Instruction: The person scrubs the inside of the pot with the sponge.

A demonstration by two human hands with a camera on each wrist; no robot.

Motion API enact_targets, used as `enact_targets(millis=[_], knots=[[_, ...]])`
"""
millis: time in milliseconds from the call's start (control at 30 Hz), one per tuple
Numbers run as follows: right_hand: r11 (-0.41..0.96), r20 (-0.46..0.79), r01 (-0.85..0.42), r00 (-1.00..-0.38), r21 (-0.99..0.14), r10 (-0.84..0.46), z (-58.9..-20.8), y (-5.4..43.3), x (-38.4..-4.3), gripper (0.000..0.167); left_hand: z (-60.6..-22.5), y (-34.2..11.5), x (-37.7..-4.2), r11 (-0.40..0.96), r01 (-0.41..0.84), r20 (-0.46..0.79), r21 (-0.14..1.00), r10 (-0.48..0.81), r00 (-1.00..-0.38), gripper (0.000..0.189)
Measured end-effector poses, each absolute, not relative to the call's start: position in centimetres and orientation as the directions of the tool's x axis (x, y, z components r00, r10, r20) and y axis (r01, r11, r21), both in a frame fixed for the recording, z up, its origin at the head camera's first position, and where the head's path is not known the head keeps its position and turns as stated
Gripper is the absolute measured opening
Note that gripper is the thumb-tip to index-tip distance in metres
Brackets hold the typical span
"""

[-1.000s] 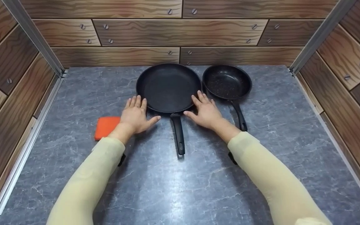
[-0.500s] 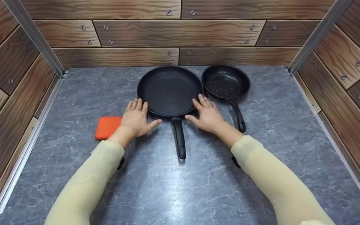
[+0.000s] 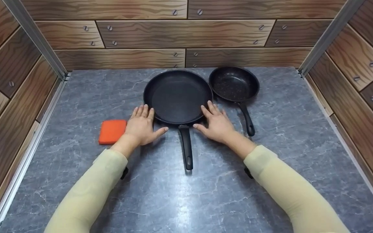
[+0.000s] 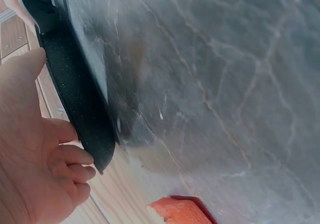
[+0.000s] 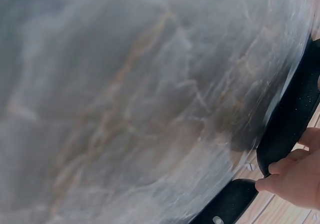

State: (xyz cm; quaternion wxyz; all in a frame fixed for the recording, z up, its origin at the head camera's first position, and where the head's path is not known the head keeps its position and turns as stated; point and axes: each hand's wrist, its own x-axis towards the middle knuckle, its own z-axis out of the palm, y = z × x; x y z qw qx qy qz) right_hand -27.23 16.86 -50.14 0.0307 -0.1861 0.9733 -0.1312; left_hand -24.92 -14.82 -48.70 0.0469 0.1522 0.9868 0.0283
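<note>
A large black frying pan (image 3: pixel 178 97) lies at the middle back of the table, its handle (image 3: pixel 186 147) pointing toward me. My left hand (image 3: pixel 141 127) touches the pan's near left rim, fingers extended and thumb spread toward the handle. On the opposite side, my right hand (image 3: pixel 218 124) rests its fingertips against the near right rim. Neither hand grips the handle. In the left wrist view, the left fingertips (image 4: pixel 75 156) meet the outer edge of the pan (image 4: pixel 77 92). The right wrist view has the right hand (image 5: pixel 300 176) at the large pan's wall (image 5: pixel 287 124).
A smaller speckled black frying pan (image 3: pixel 234 84) stands close by the large one's right side, handle toward me. Left of my left hand lies an orange, square, folded cloth-like pad (image 3: pixel 112 131). Wood-patterned walls (image 3: pixel 141 34) enclose the grey marbled table (image 3: pixel 160 200) at back and sides.
The large pan has slid toward me and slightly right, with both hands moving along at its rim. The small pan and the orange pad stay in place.
</note>
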Motion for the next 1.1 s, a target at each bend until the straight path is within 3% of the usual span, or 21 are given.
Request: enact_targets(millis=[1100], knots=[[0.886,0.018,-0.352,-0.931,-0.301,-0.363,-50.2,17.7,-23.5,0.091,-48.9,-14.3,-21.8,0.941,0.326,-0.055,0.088,0.332,-0.942,0.108]])
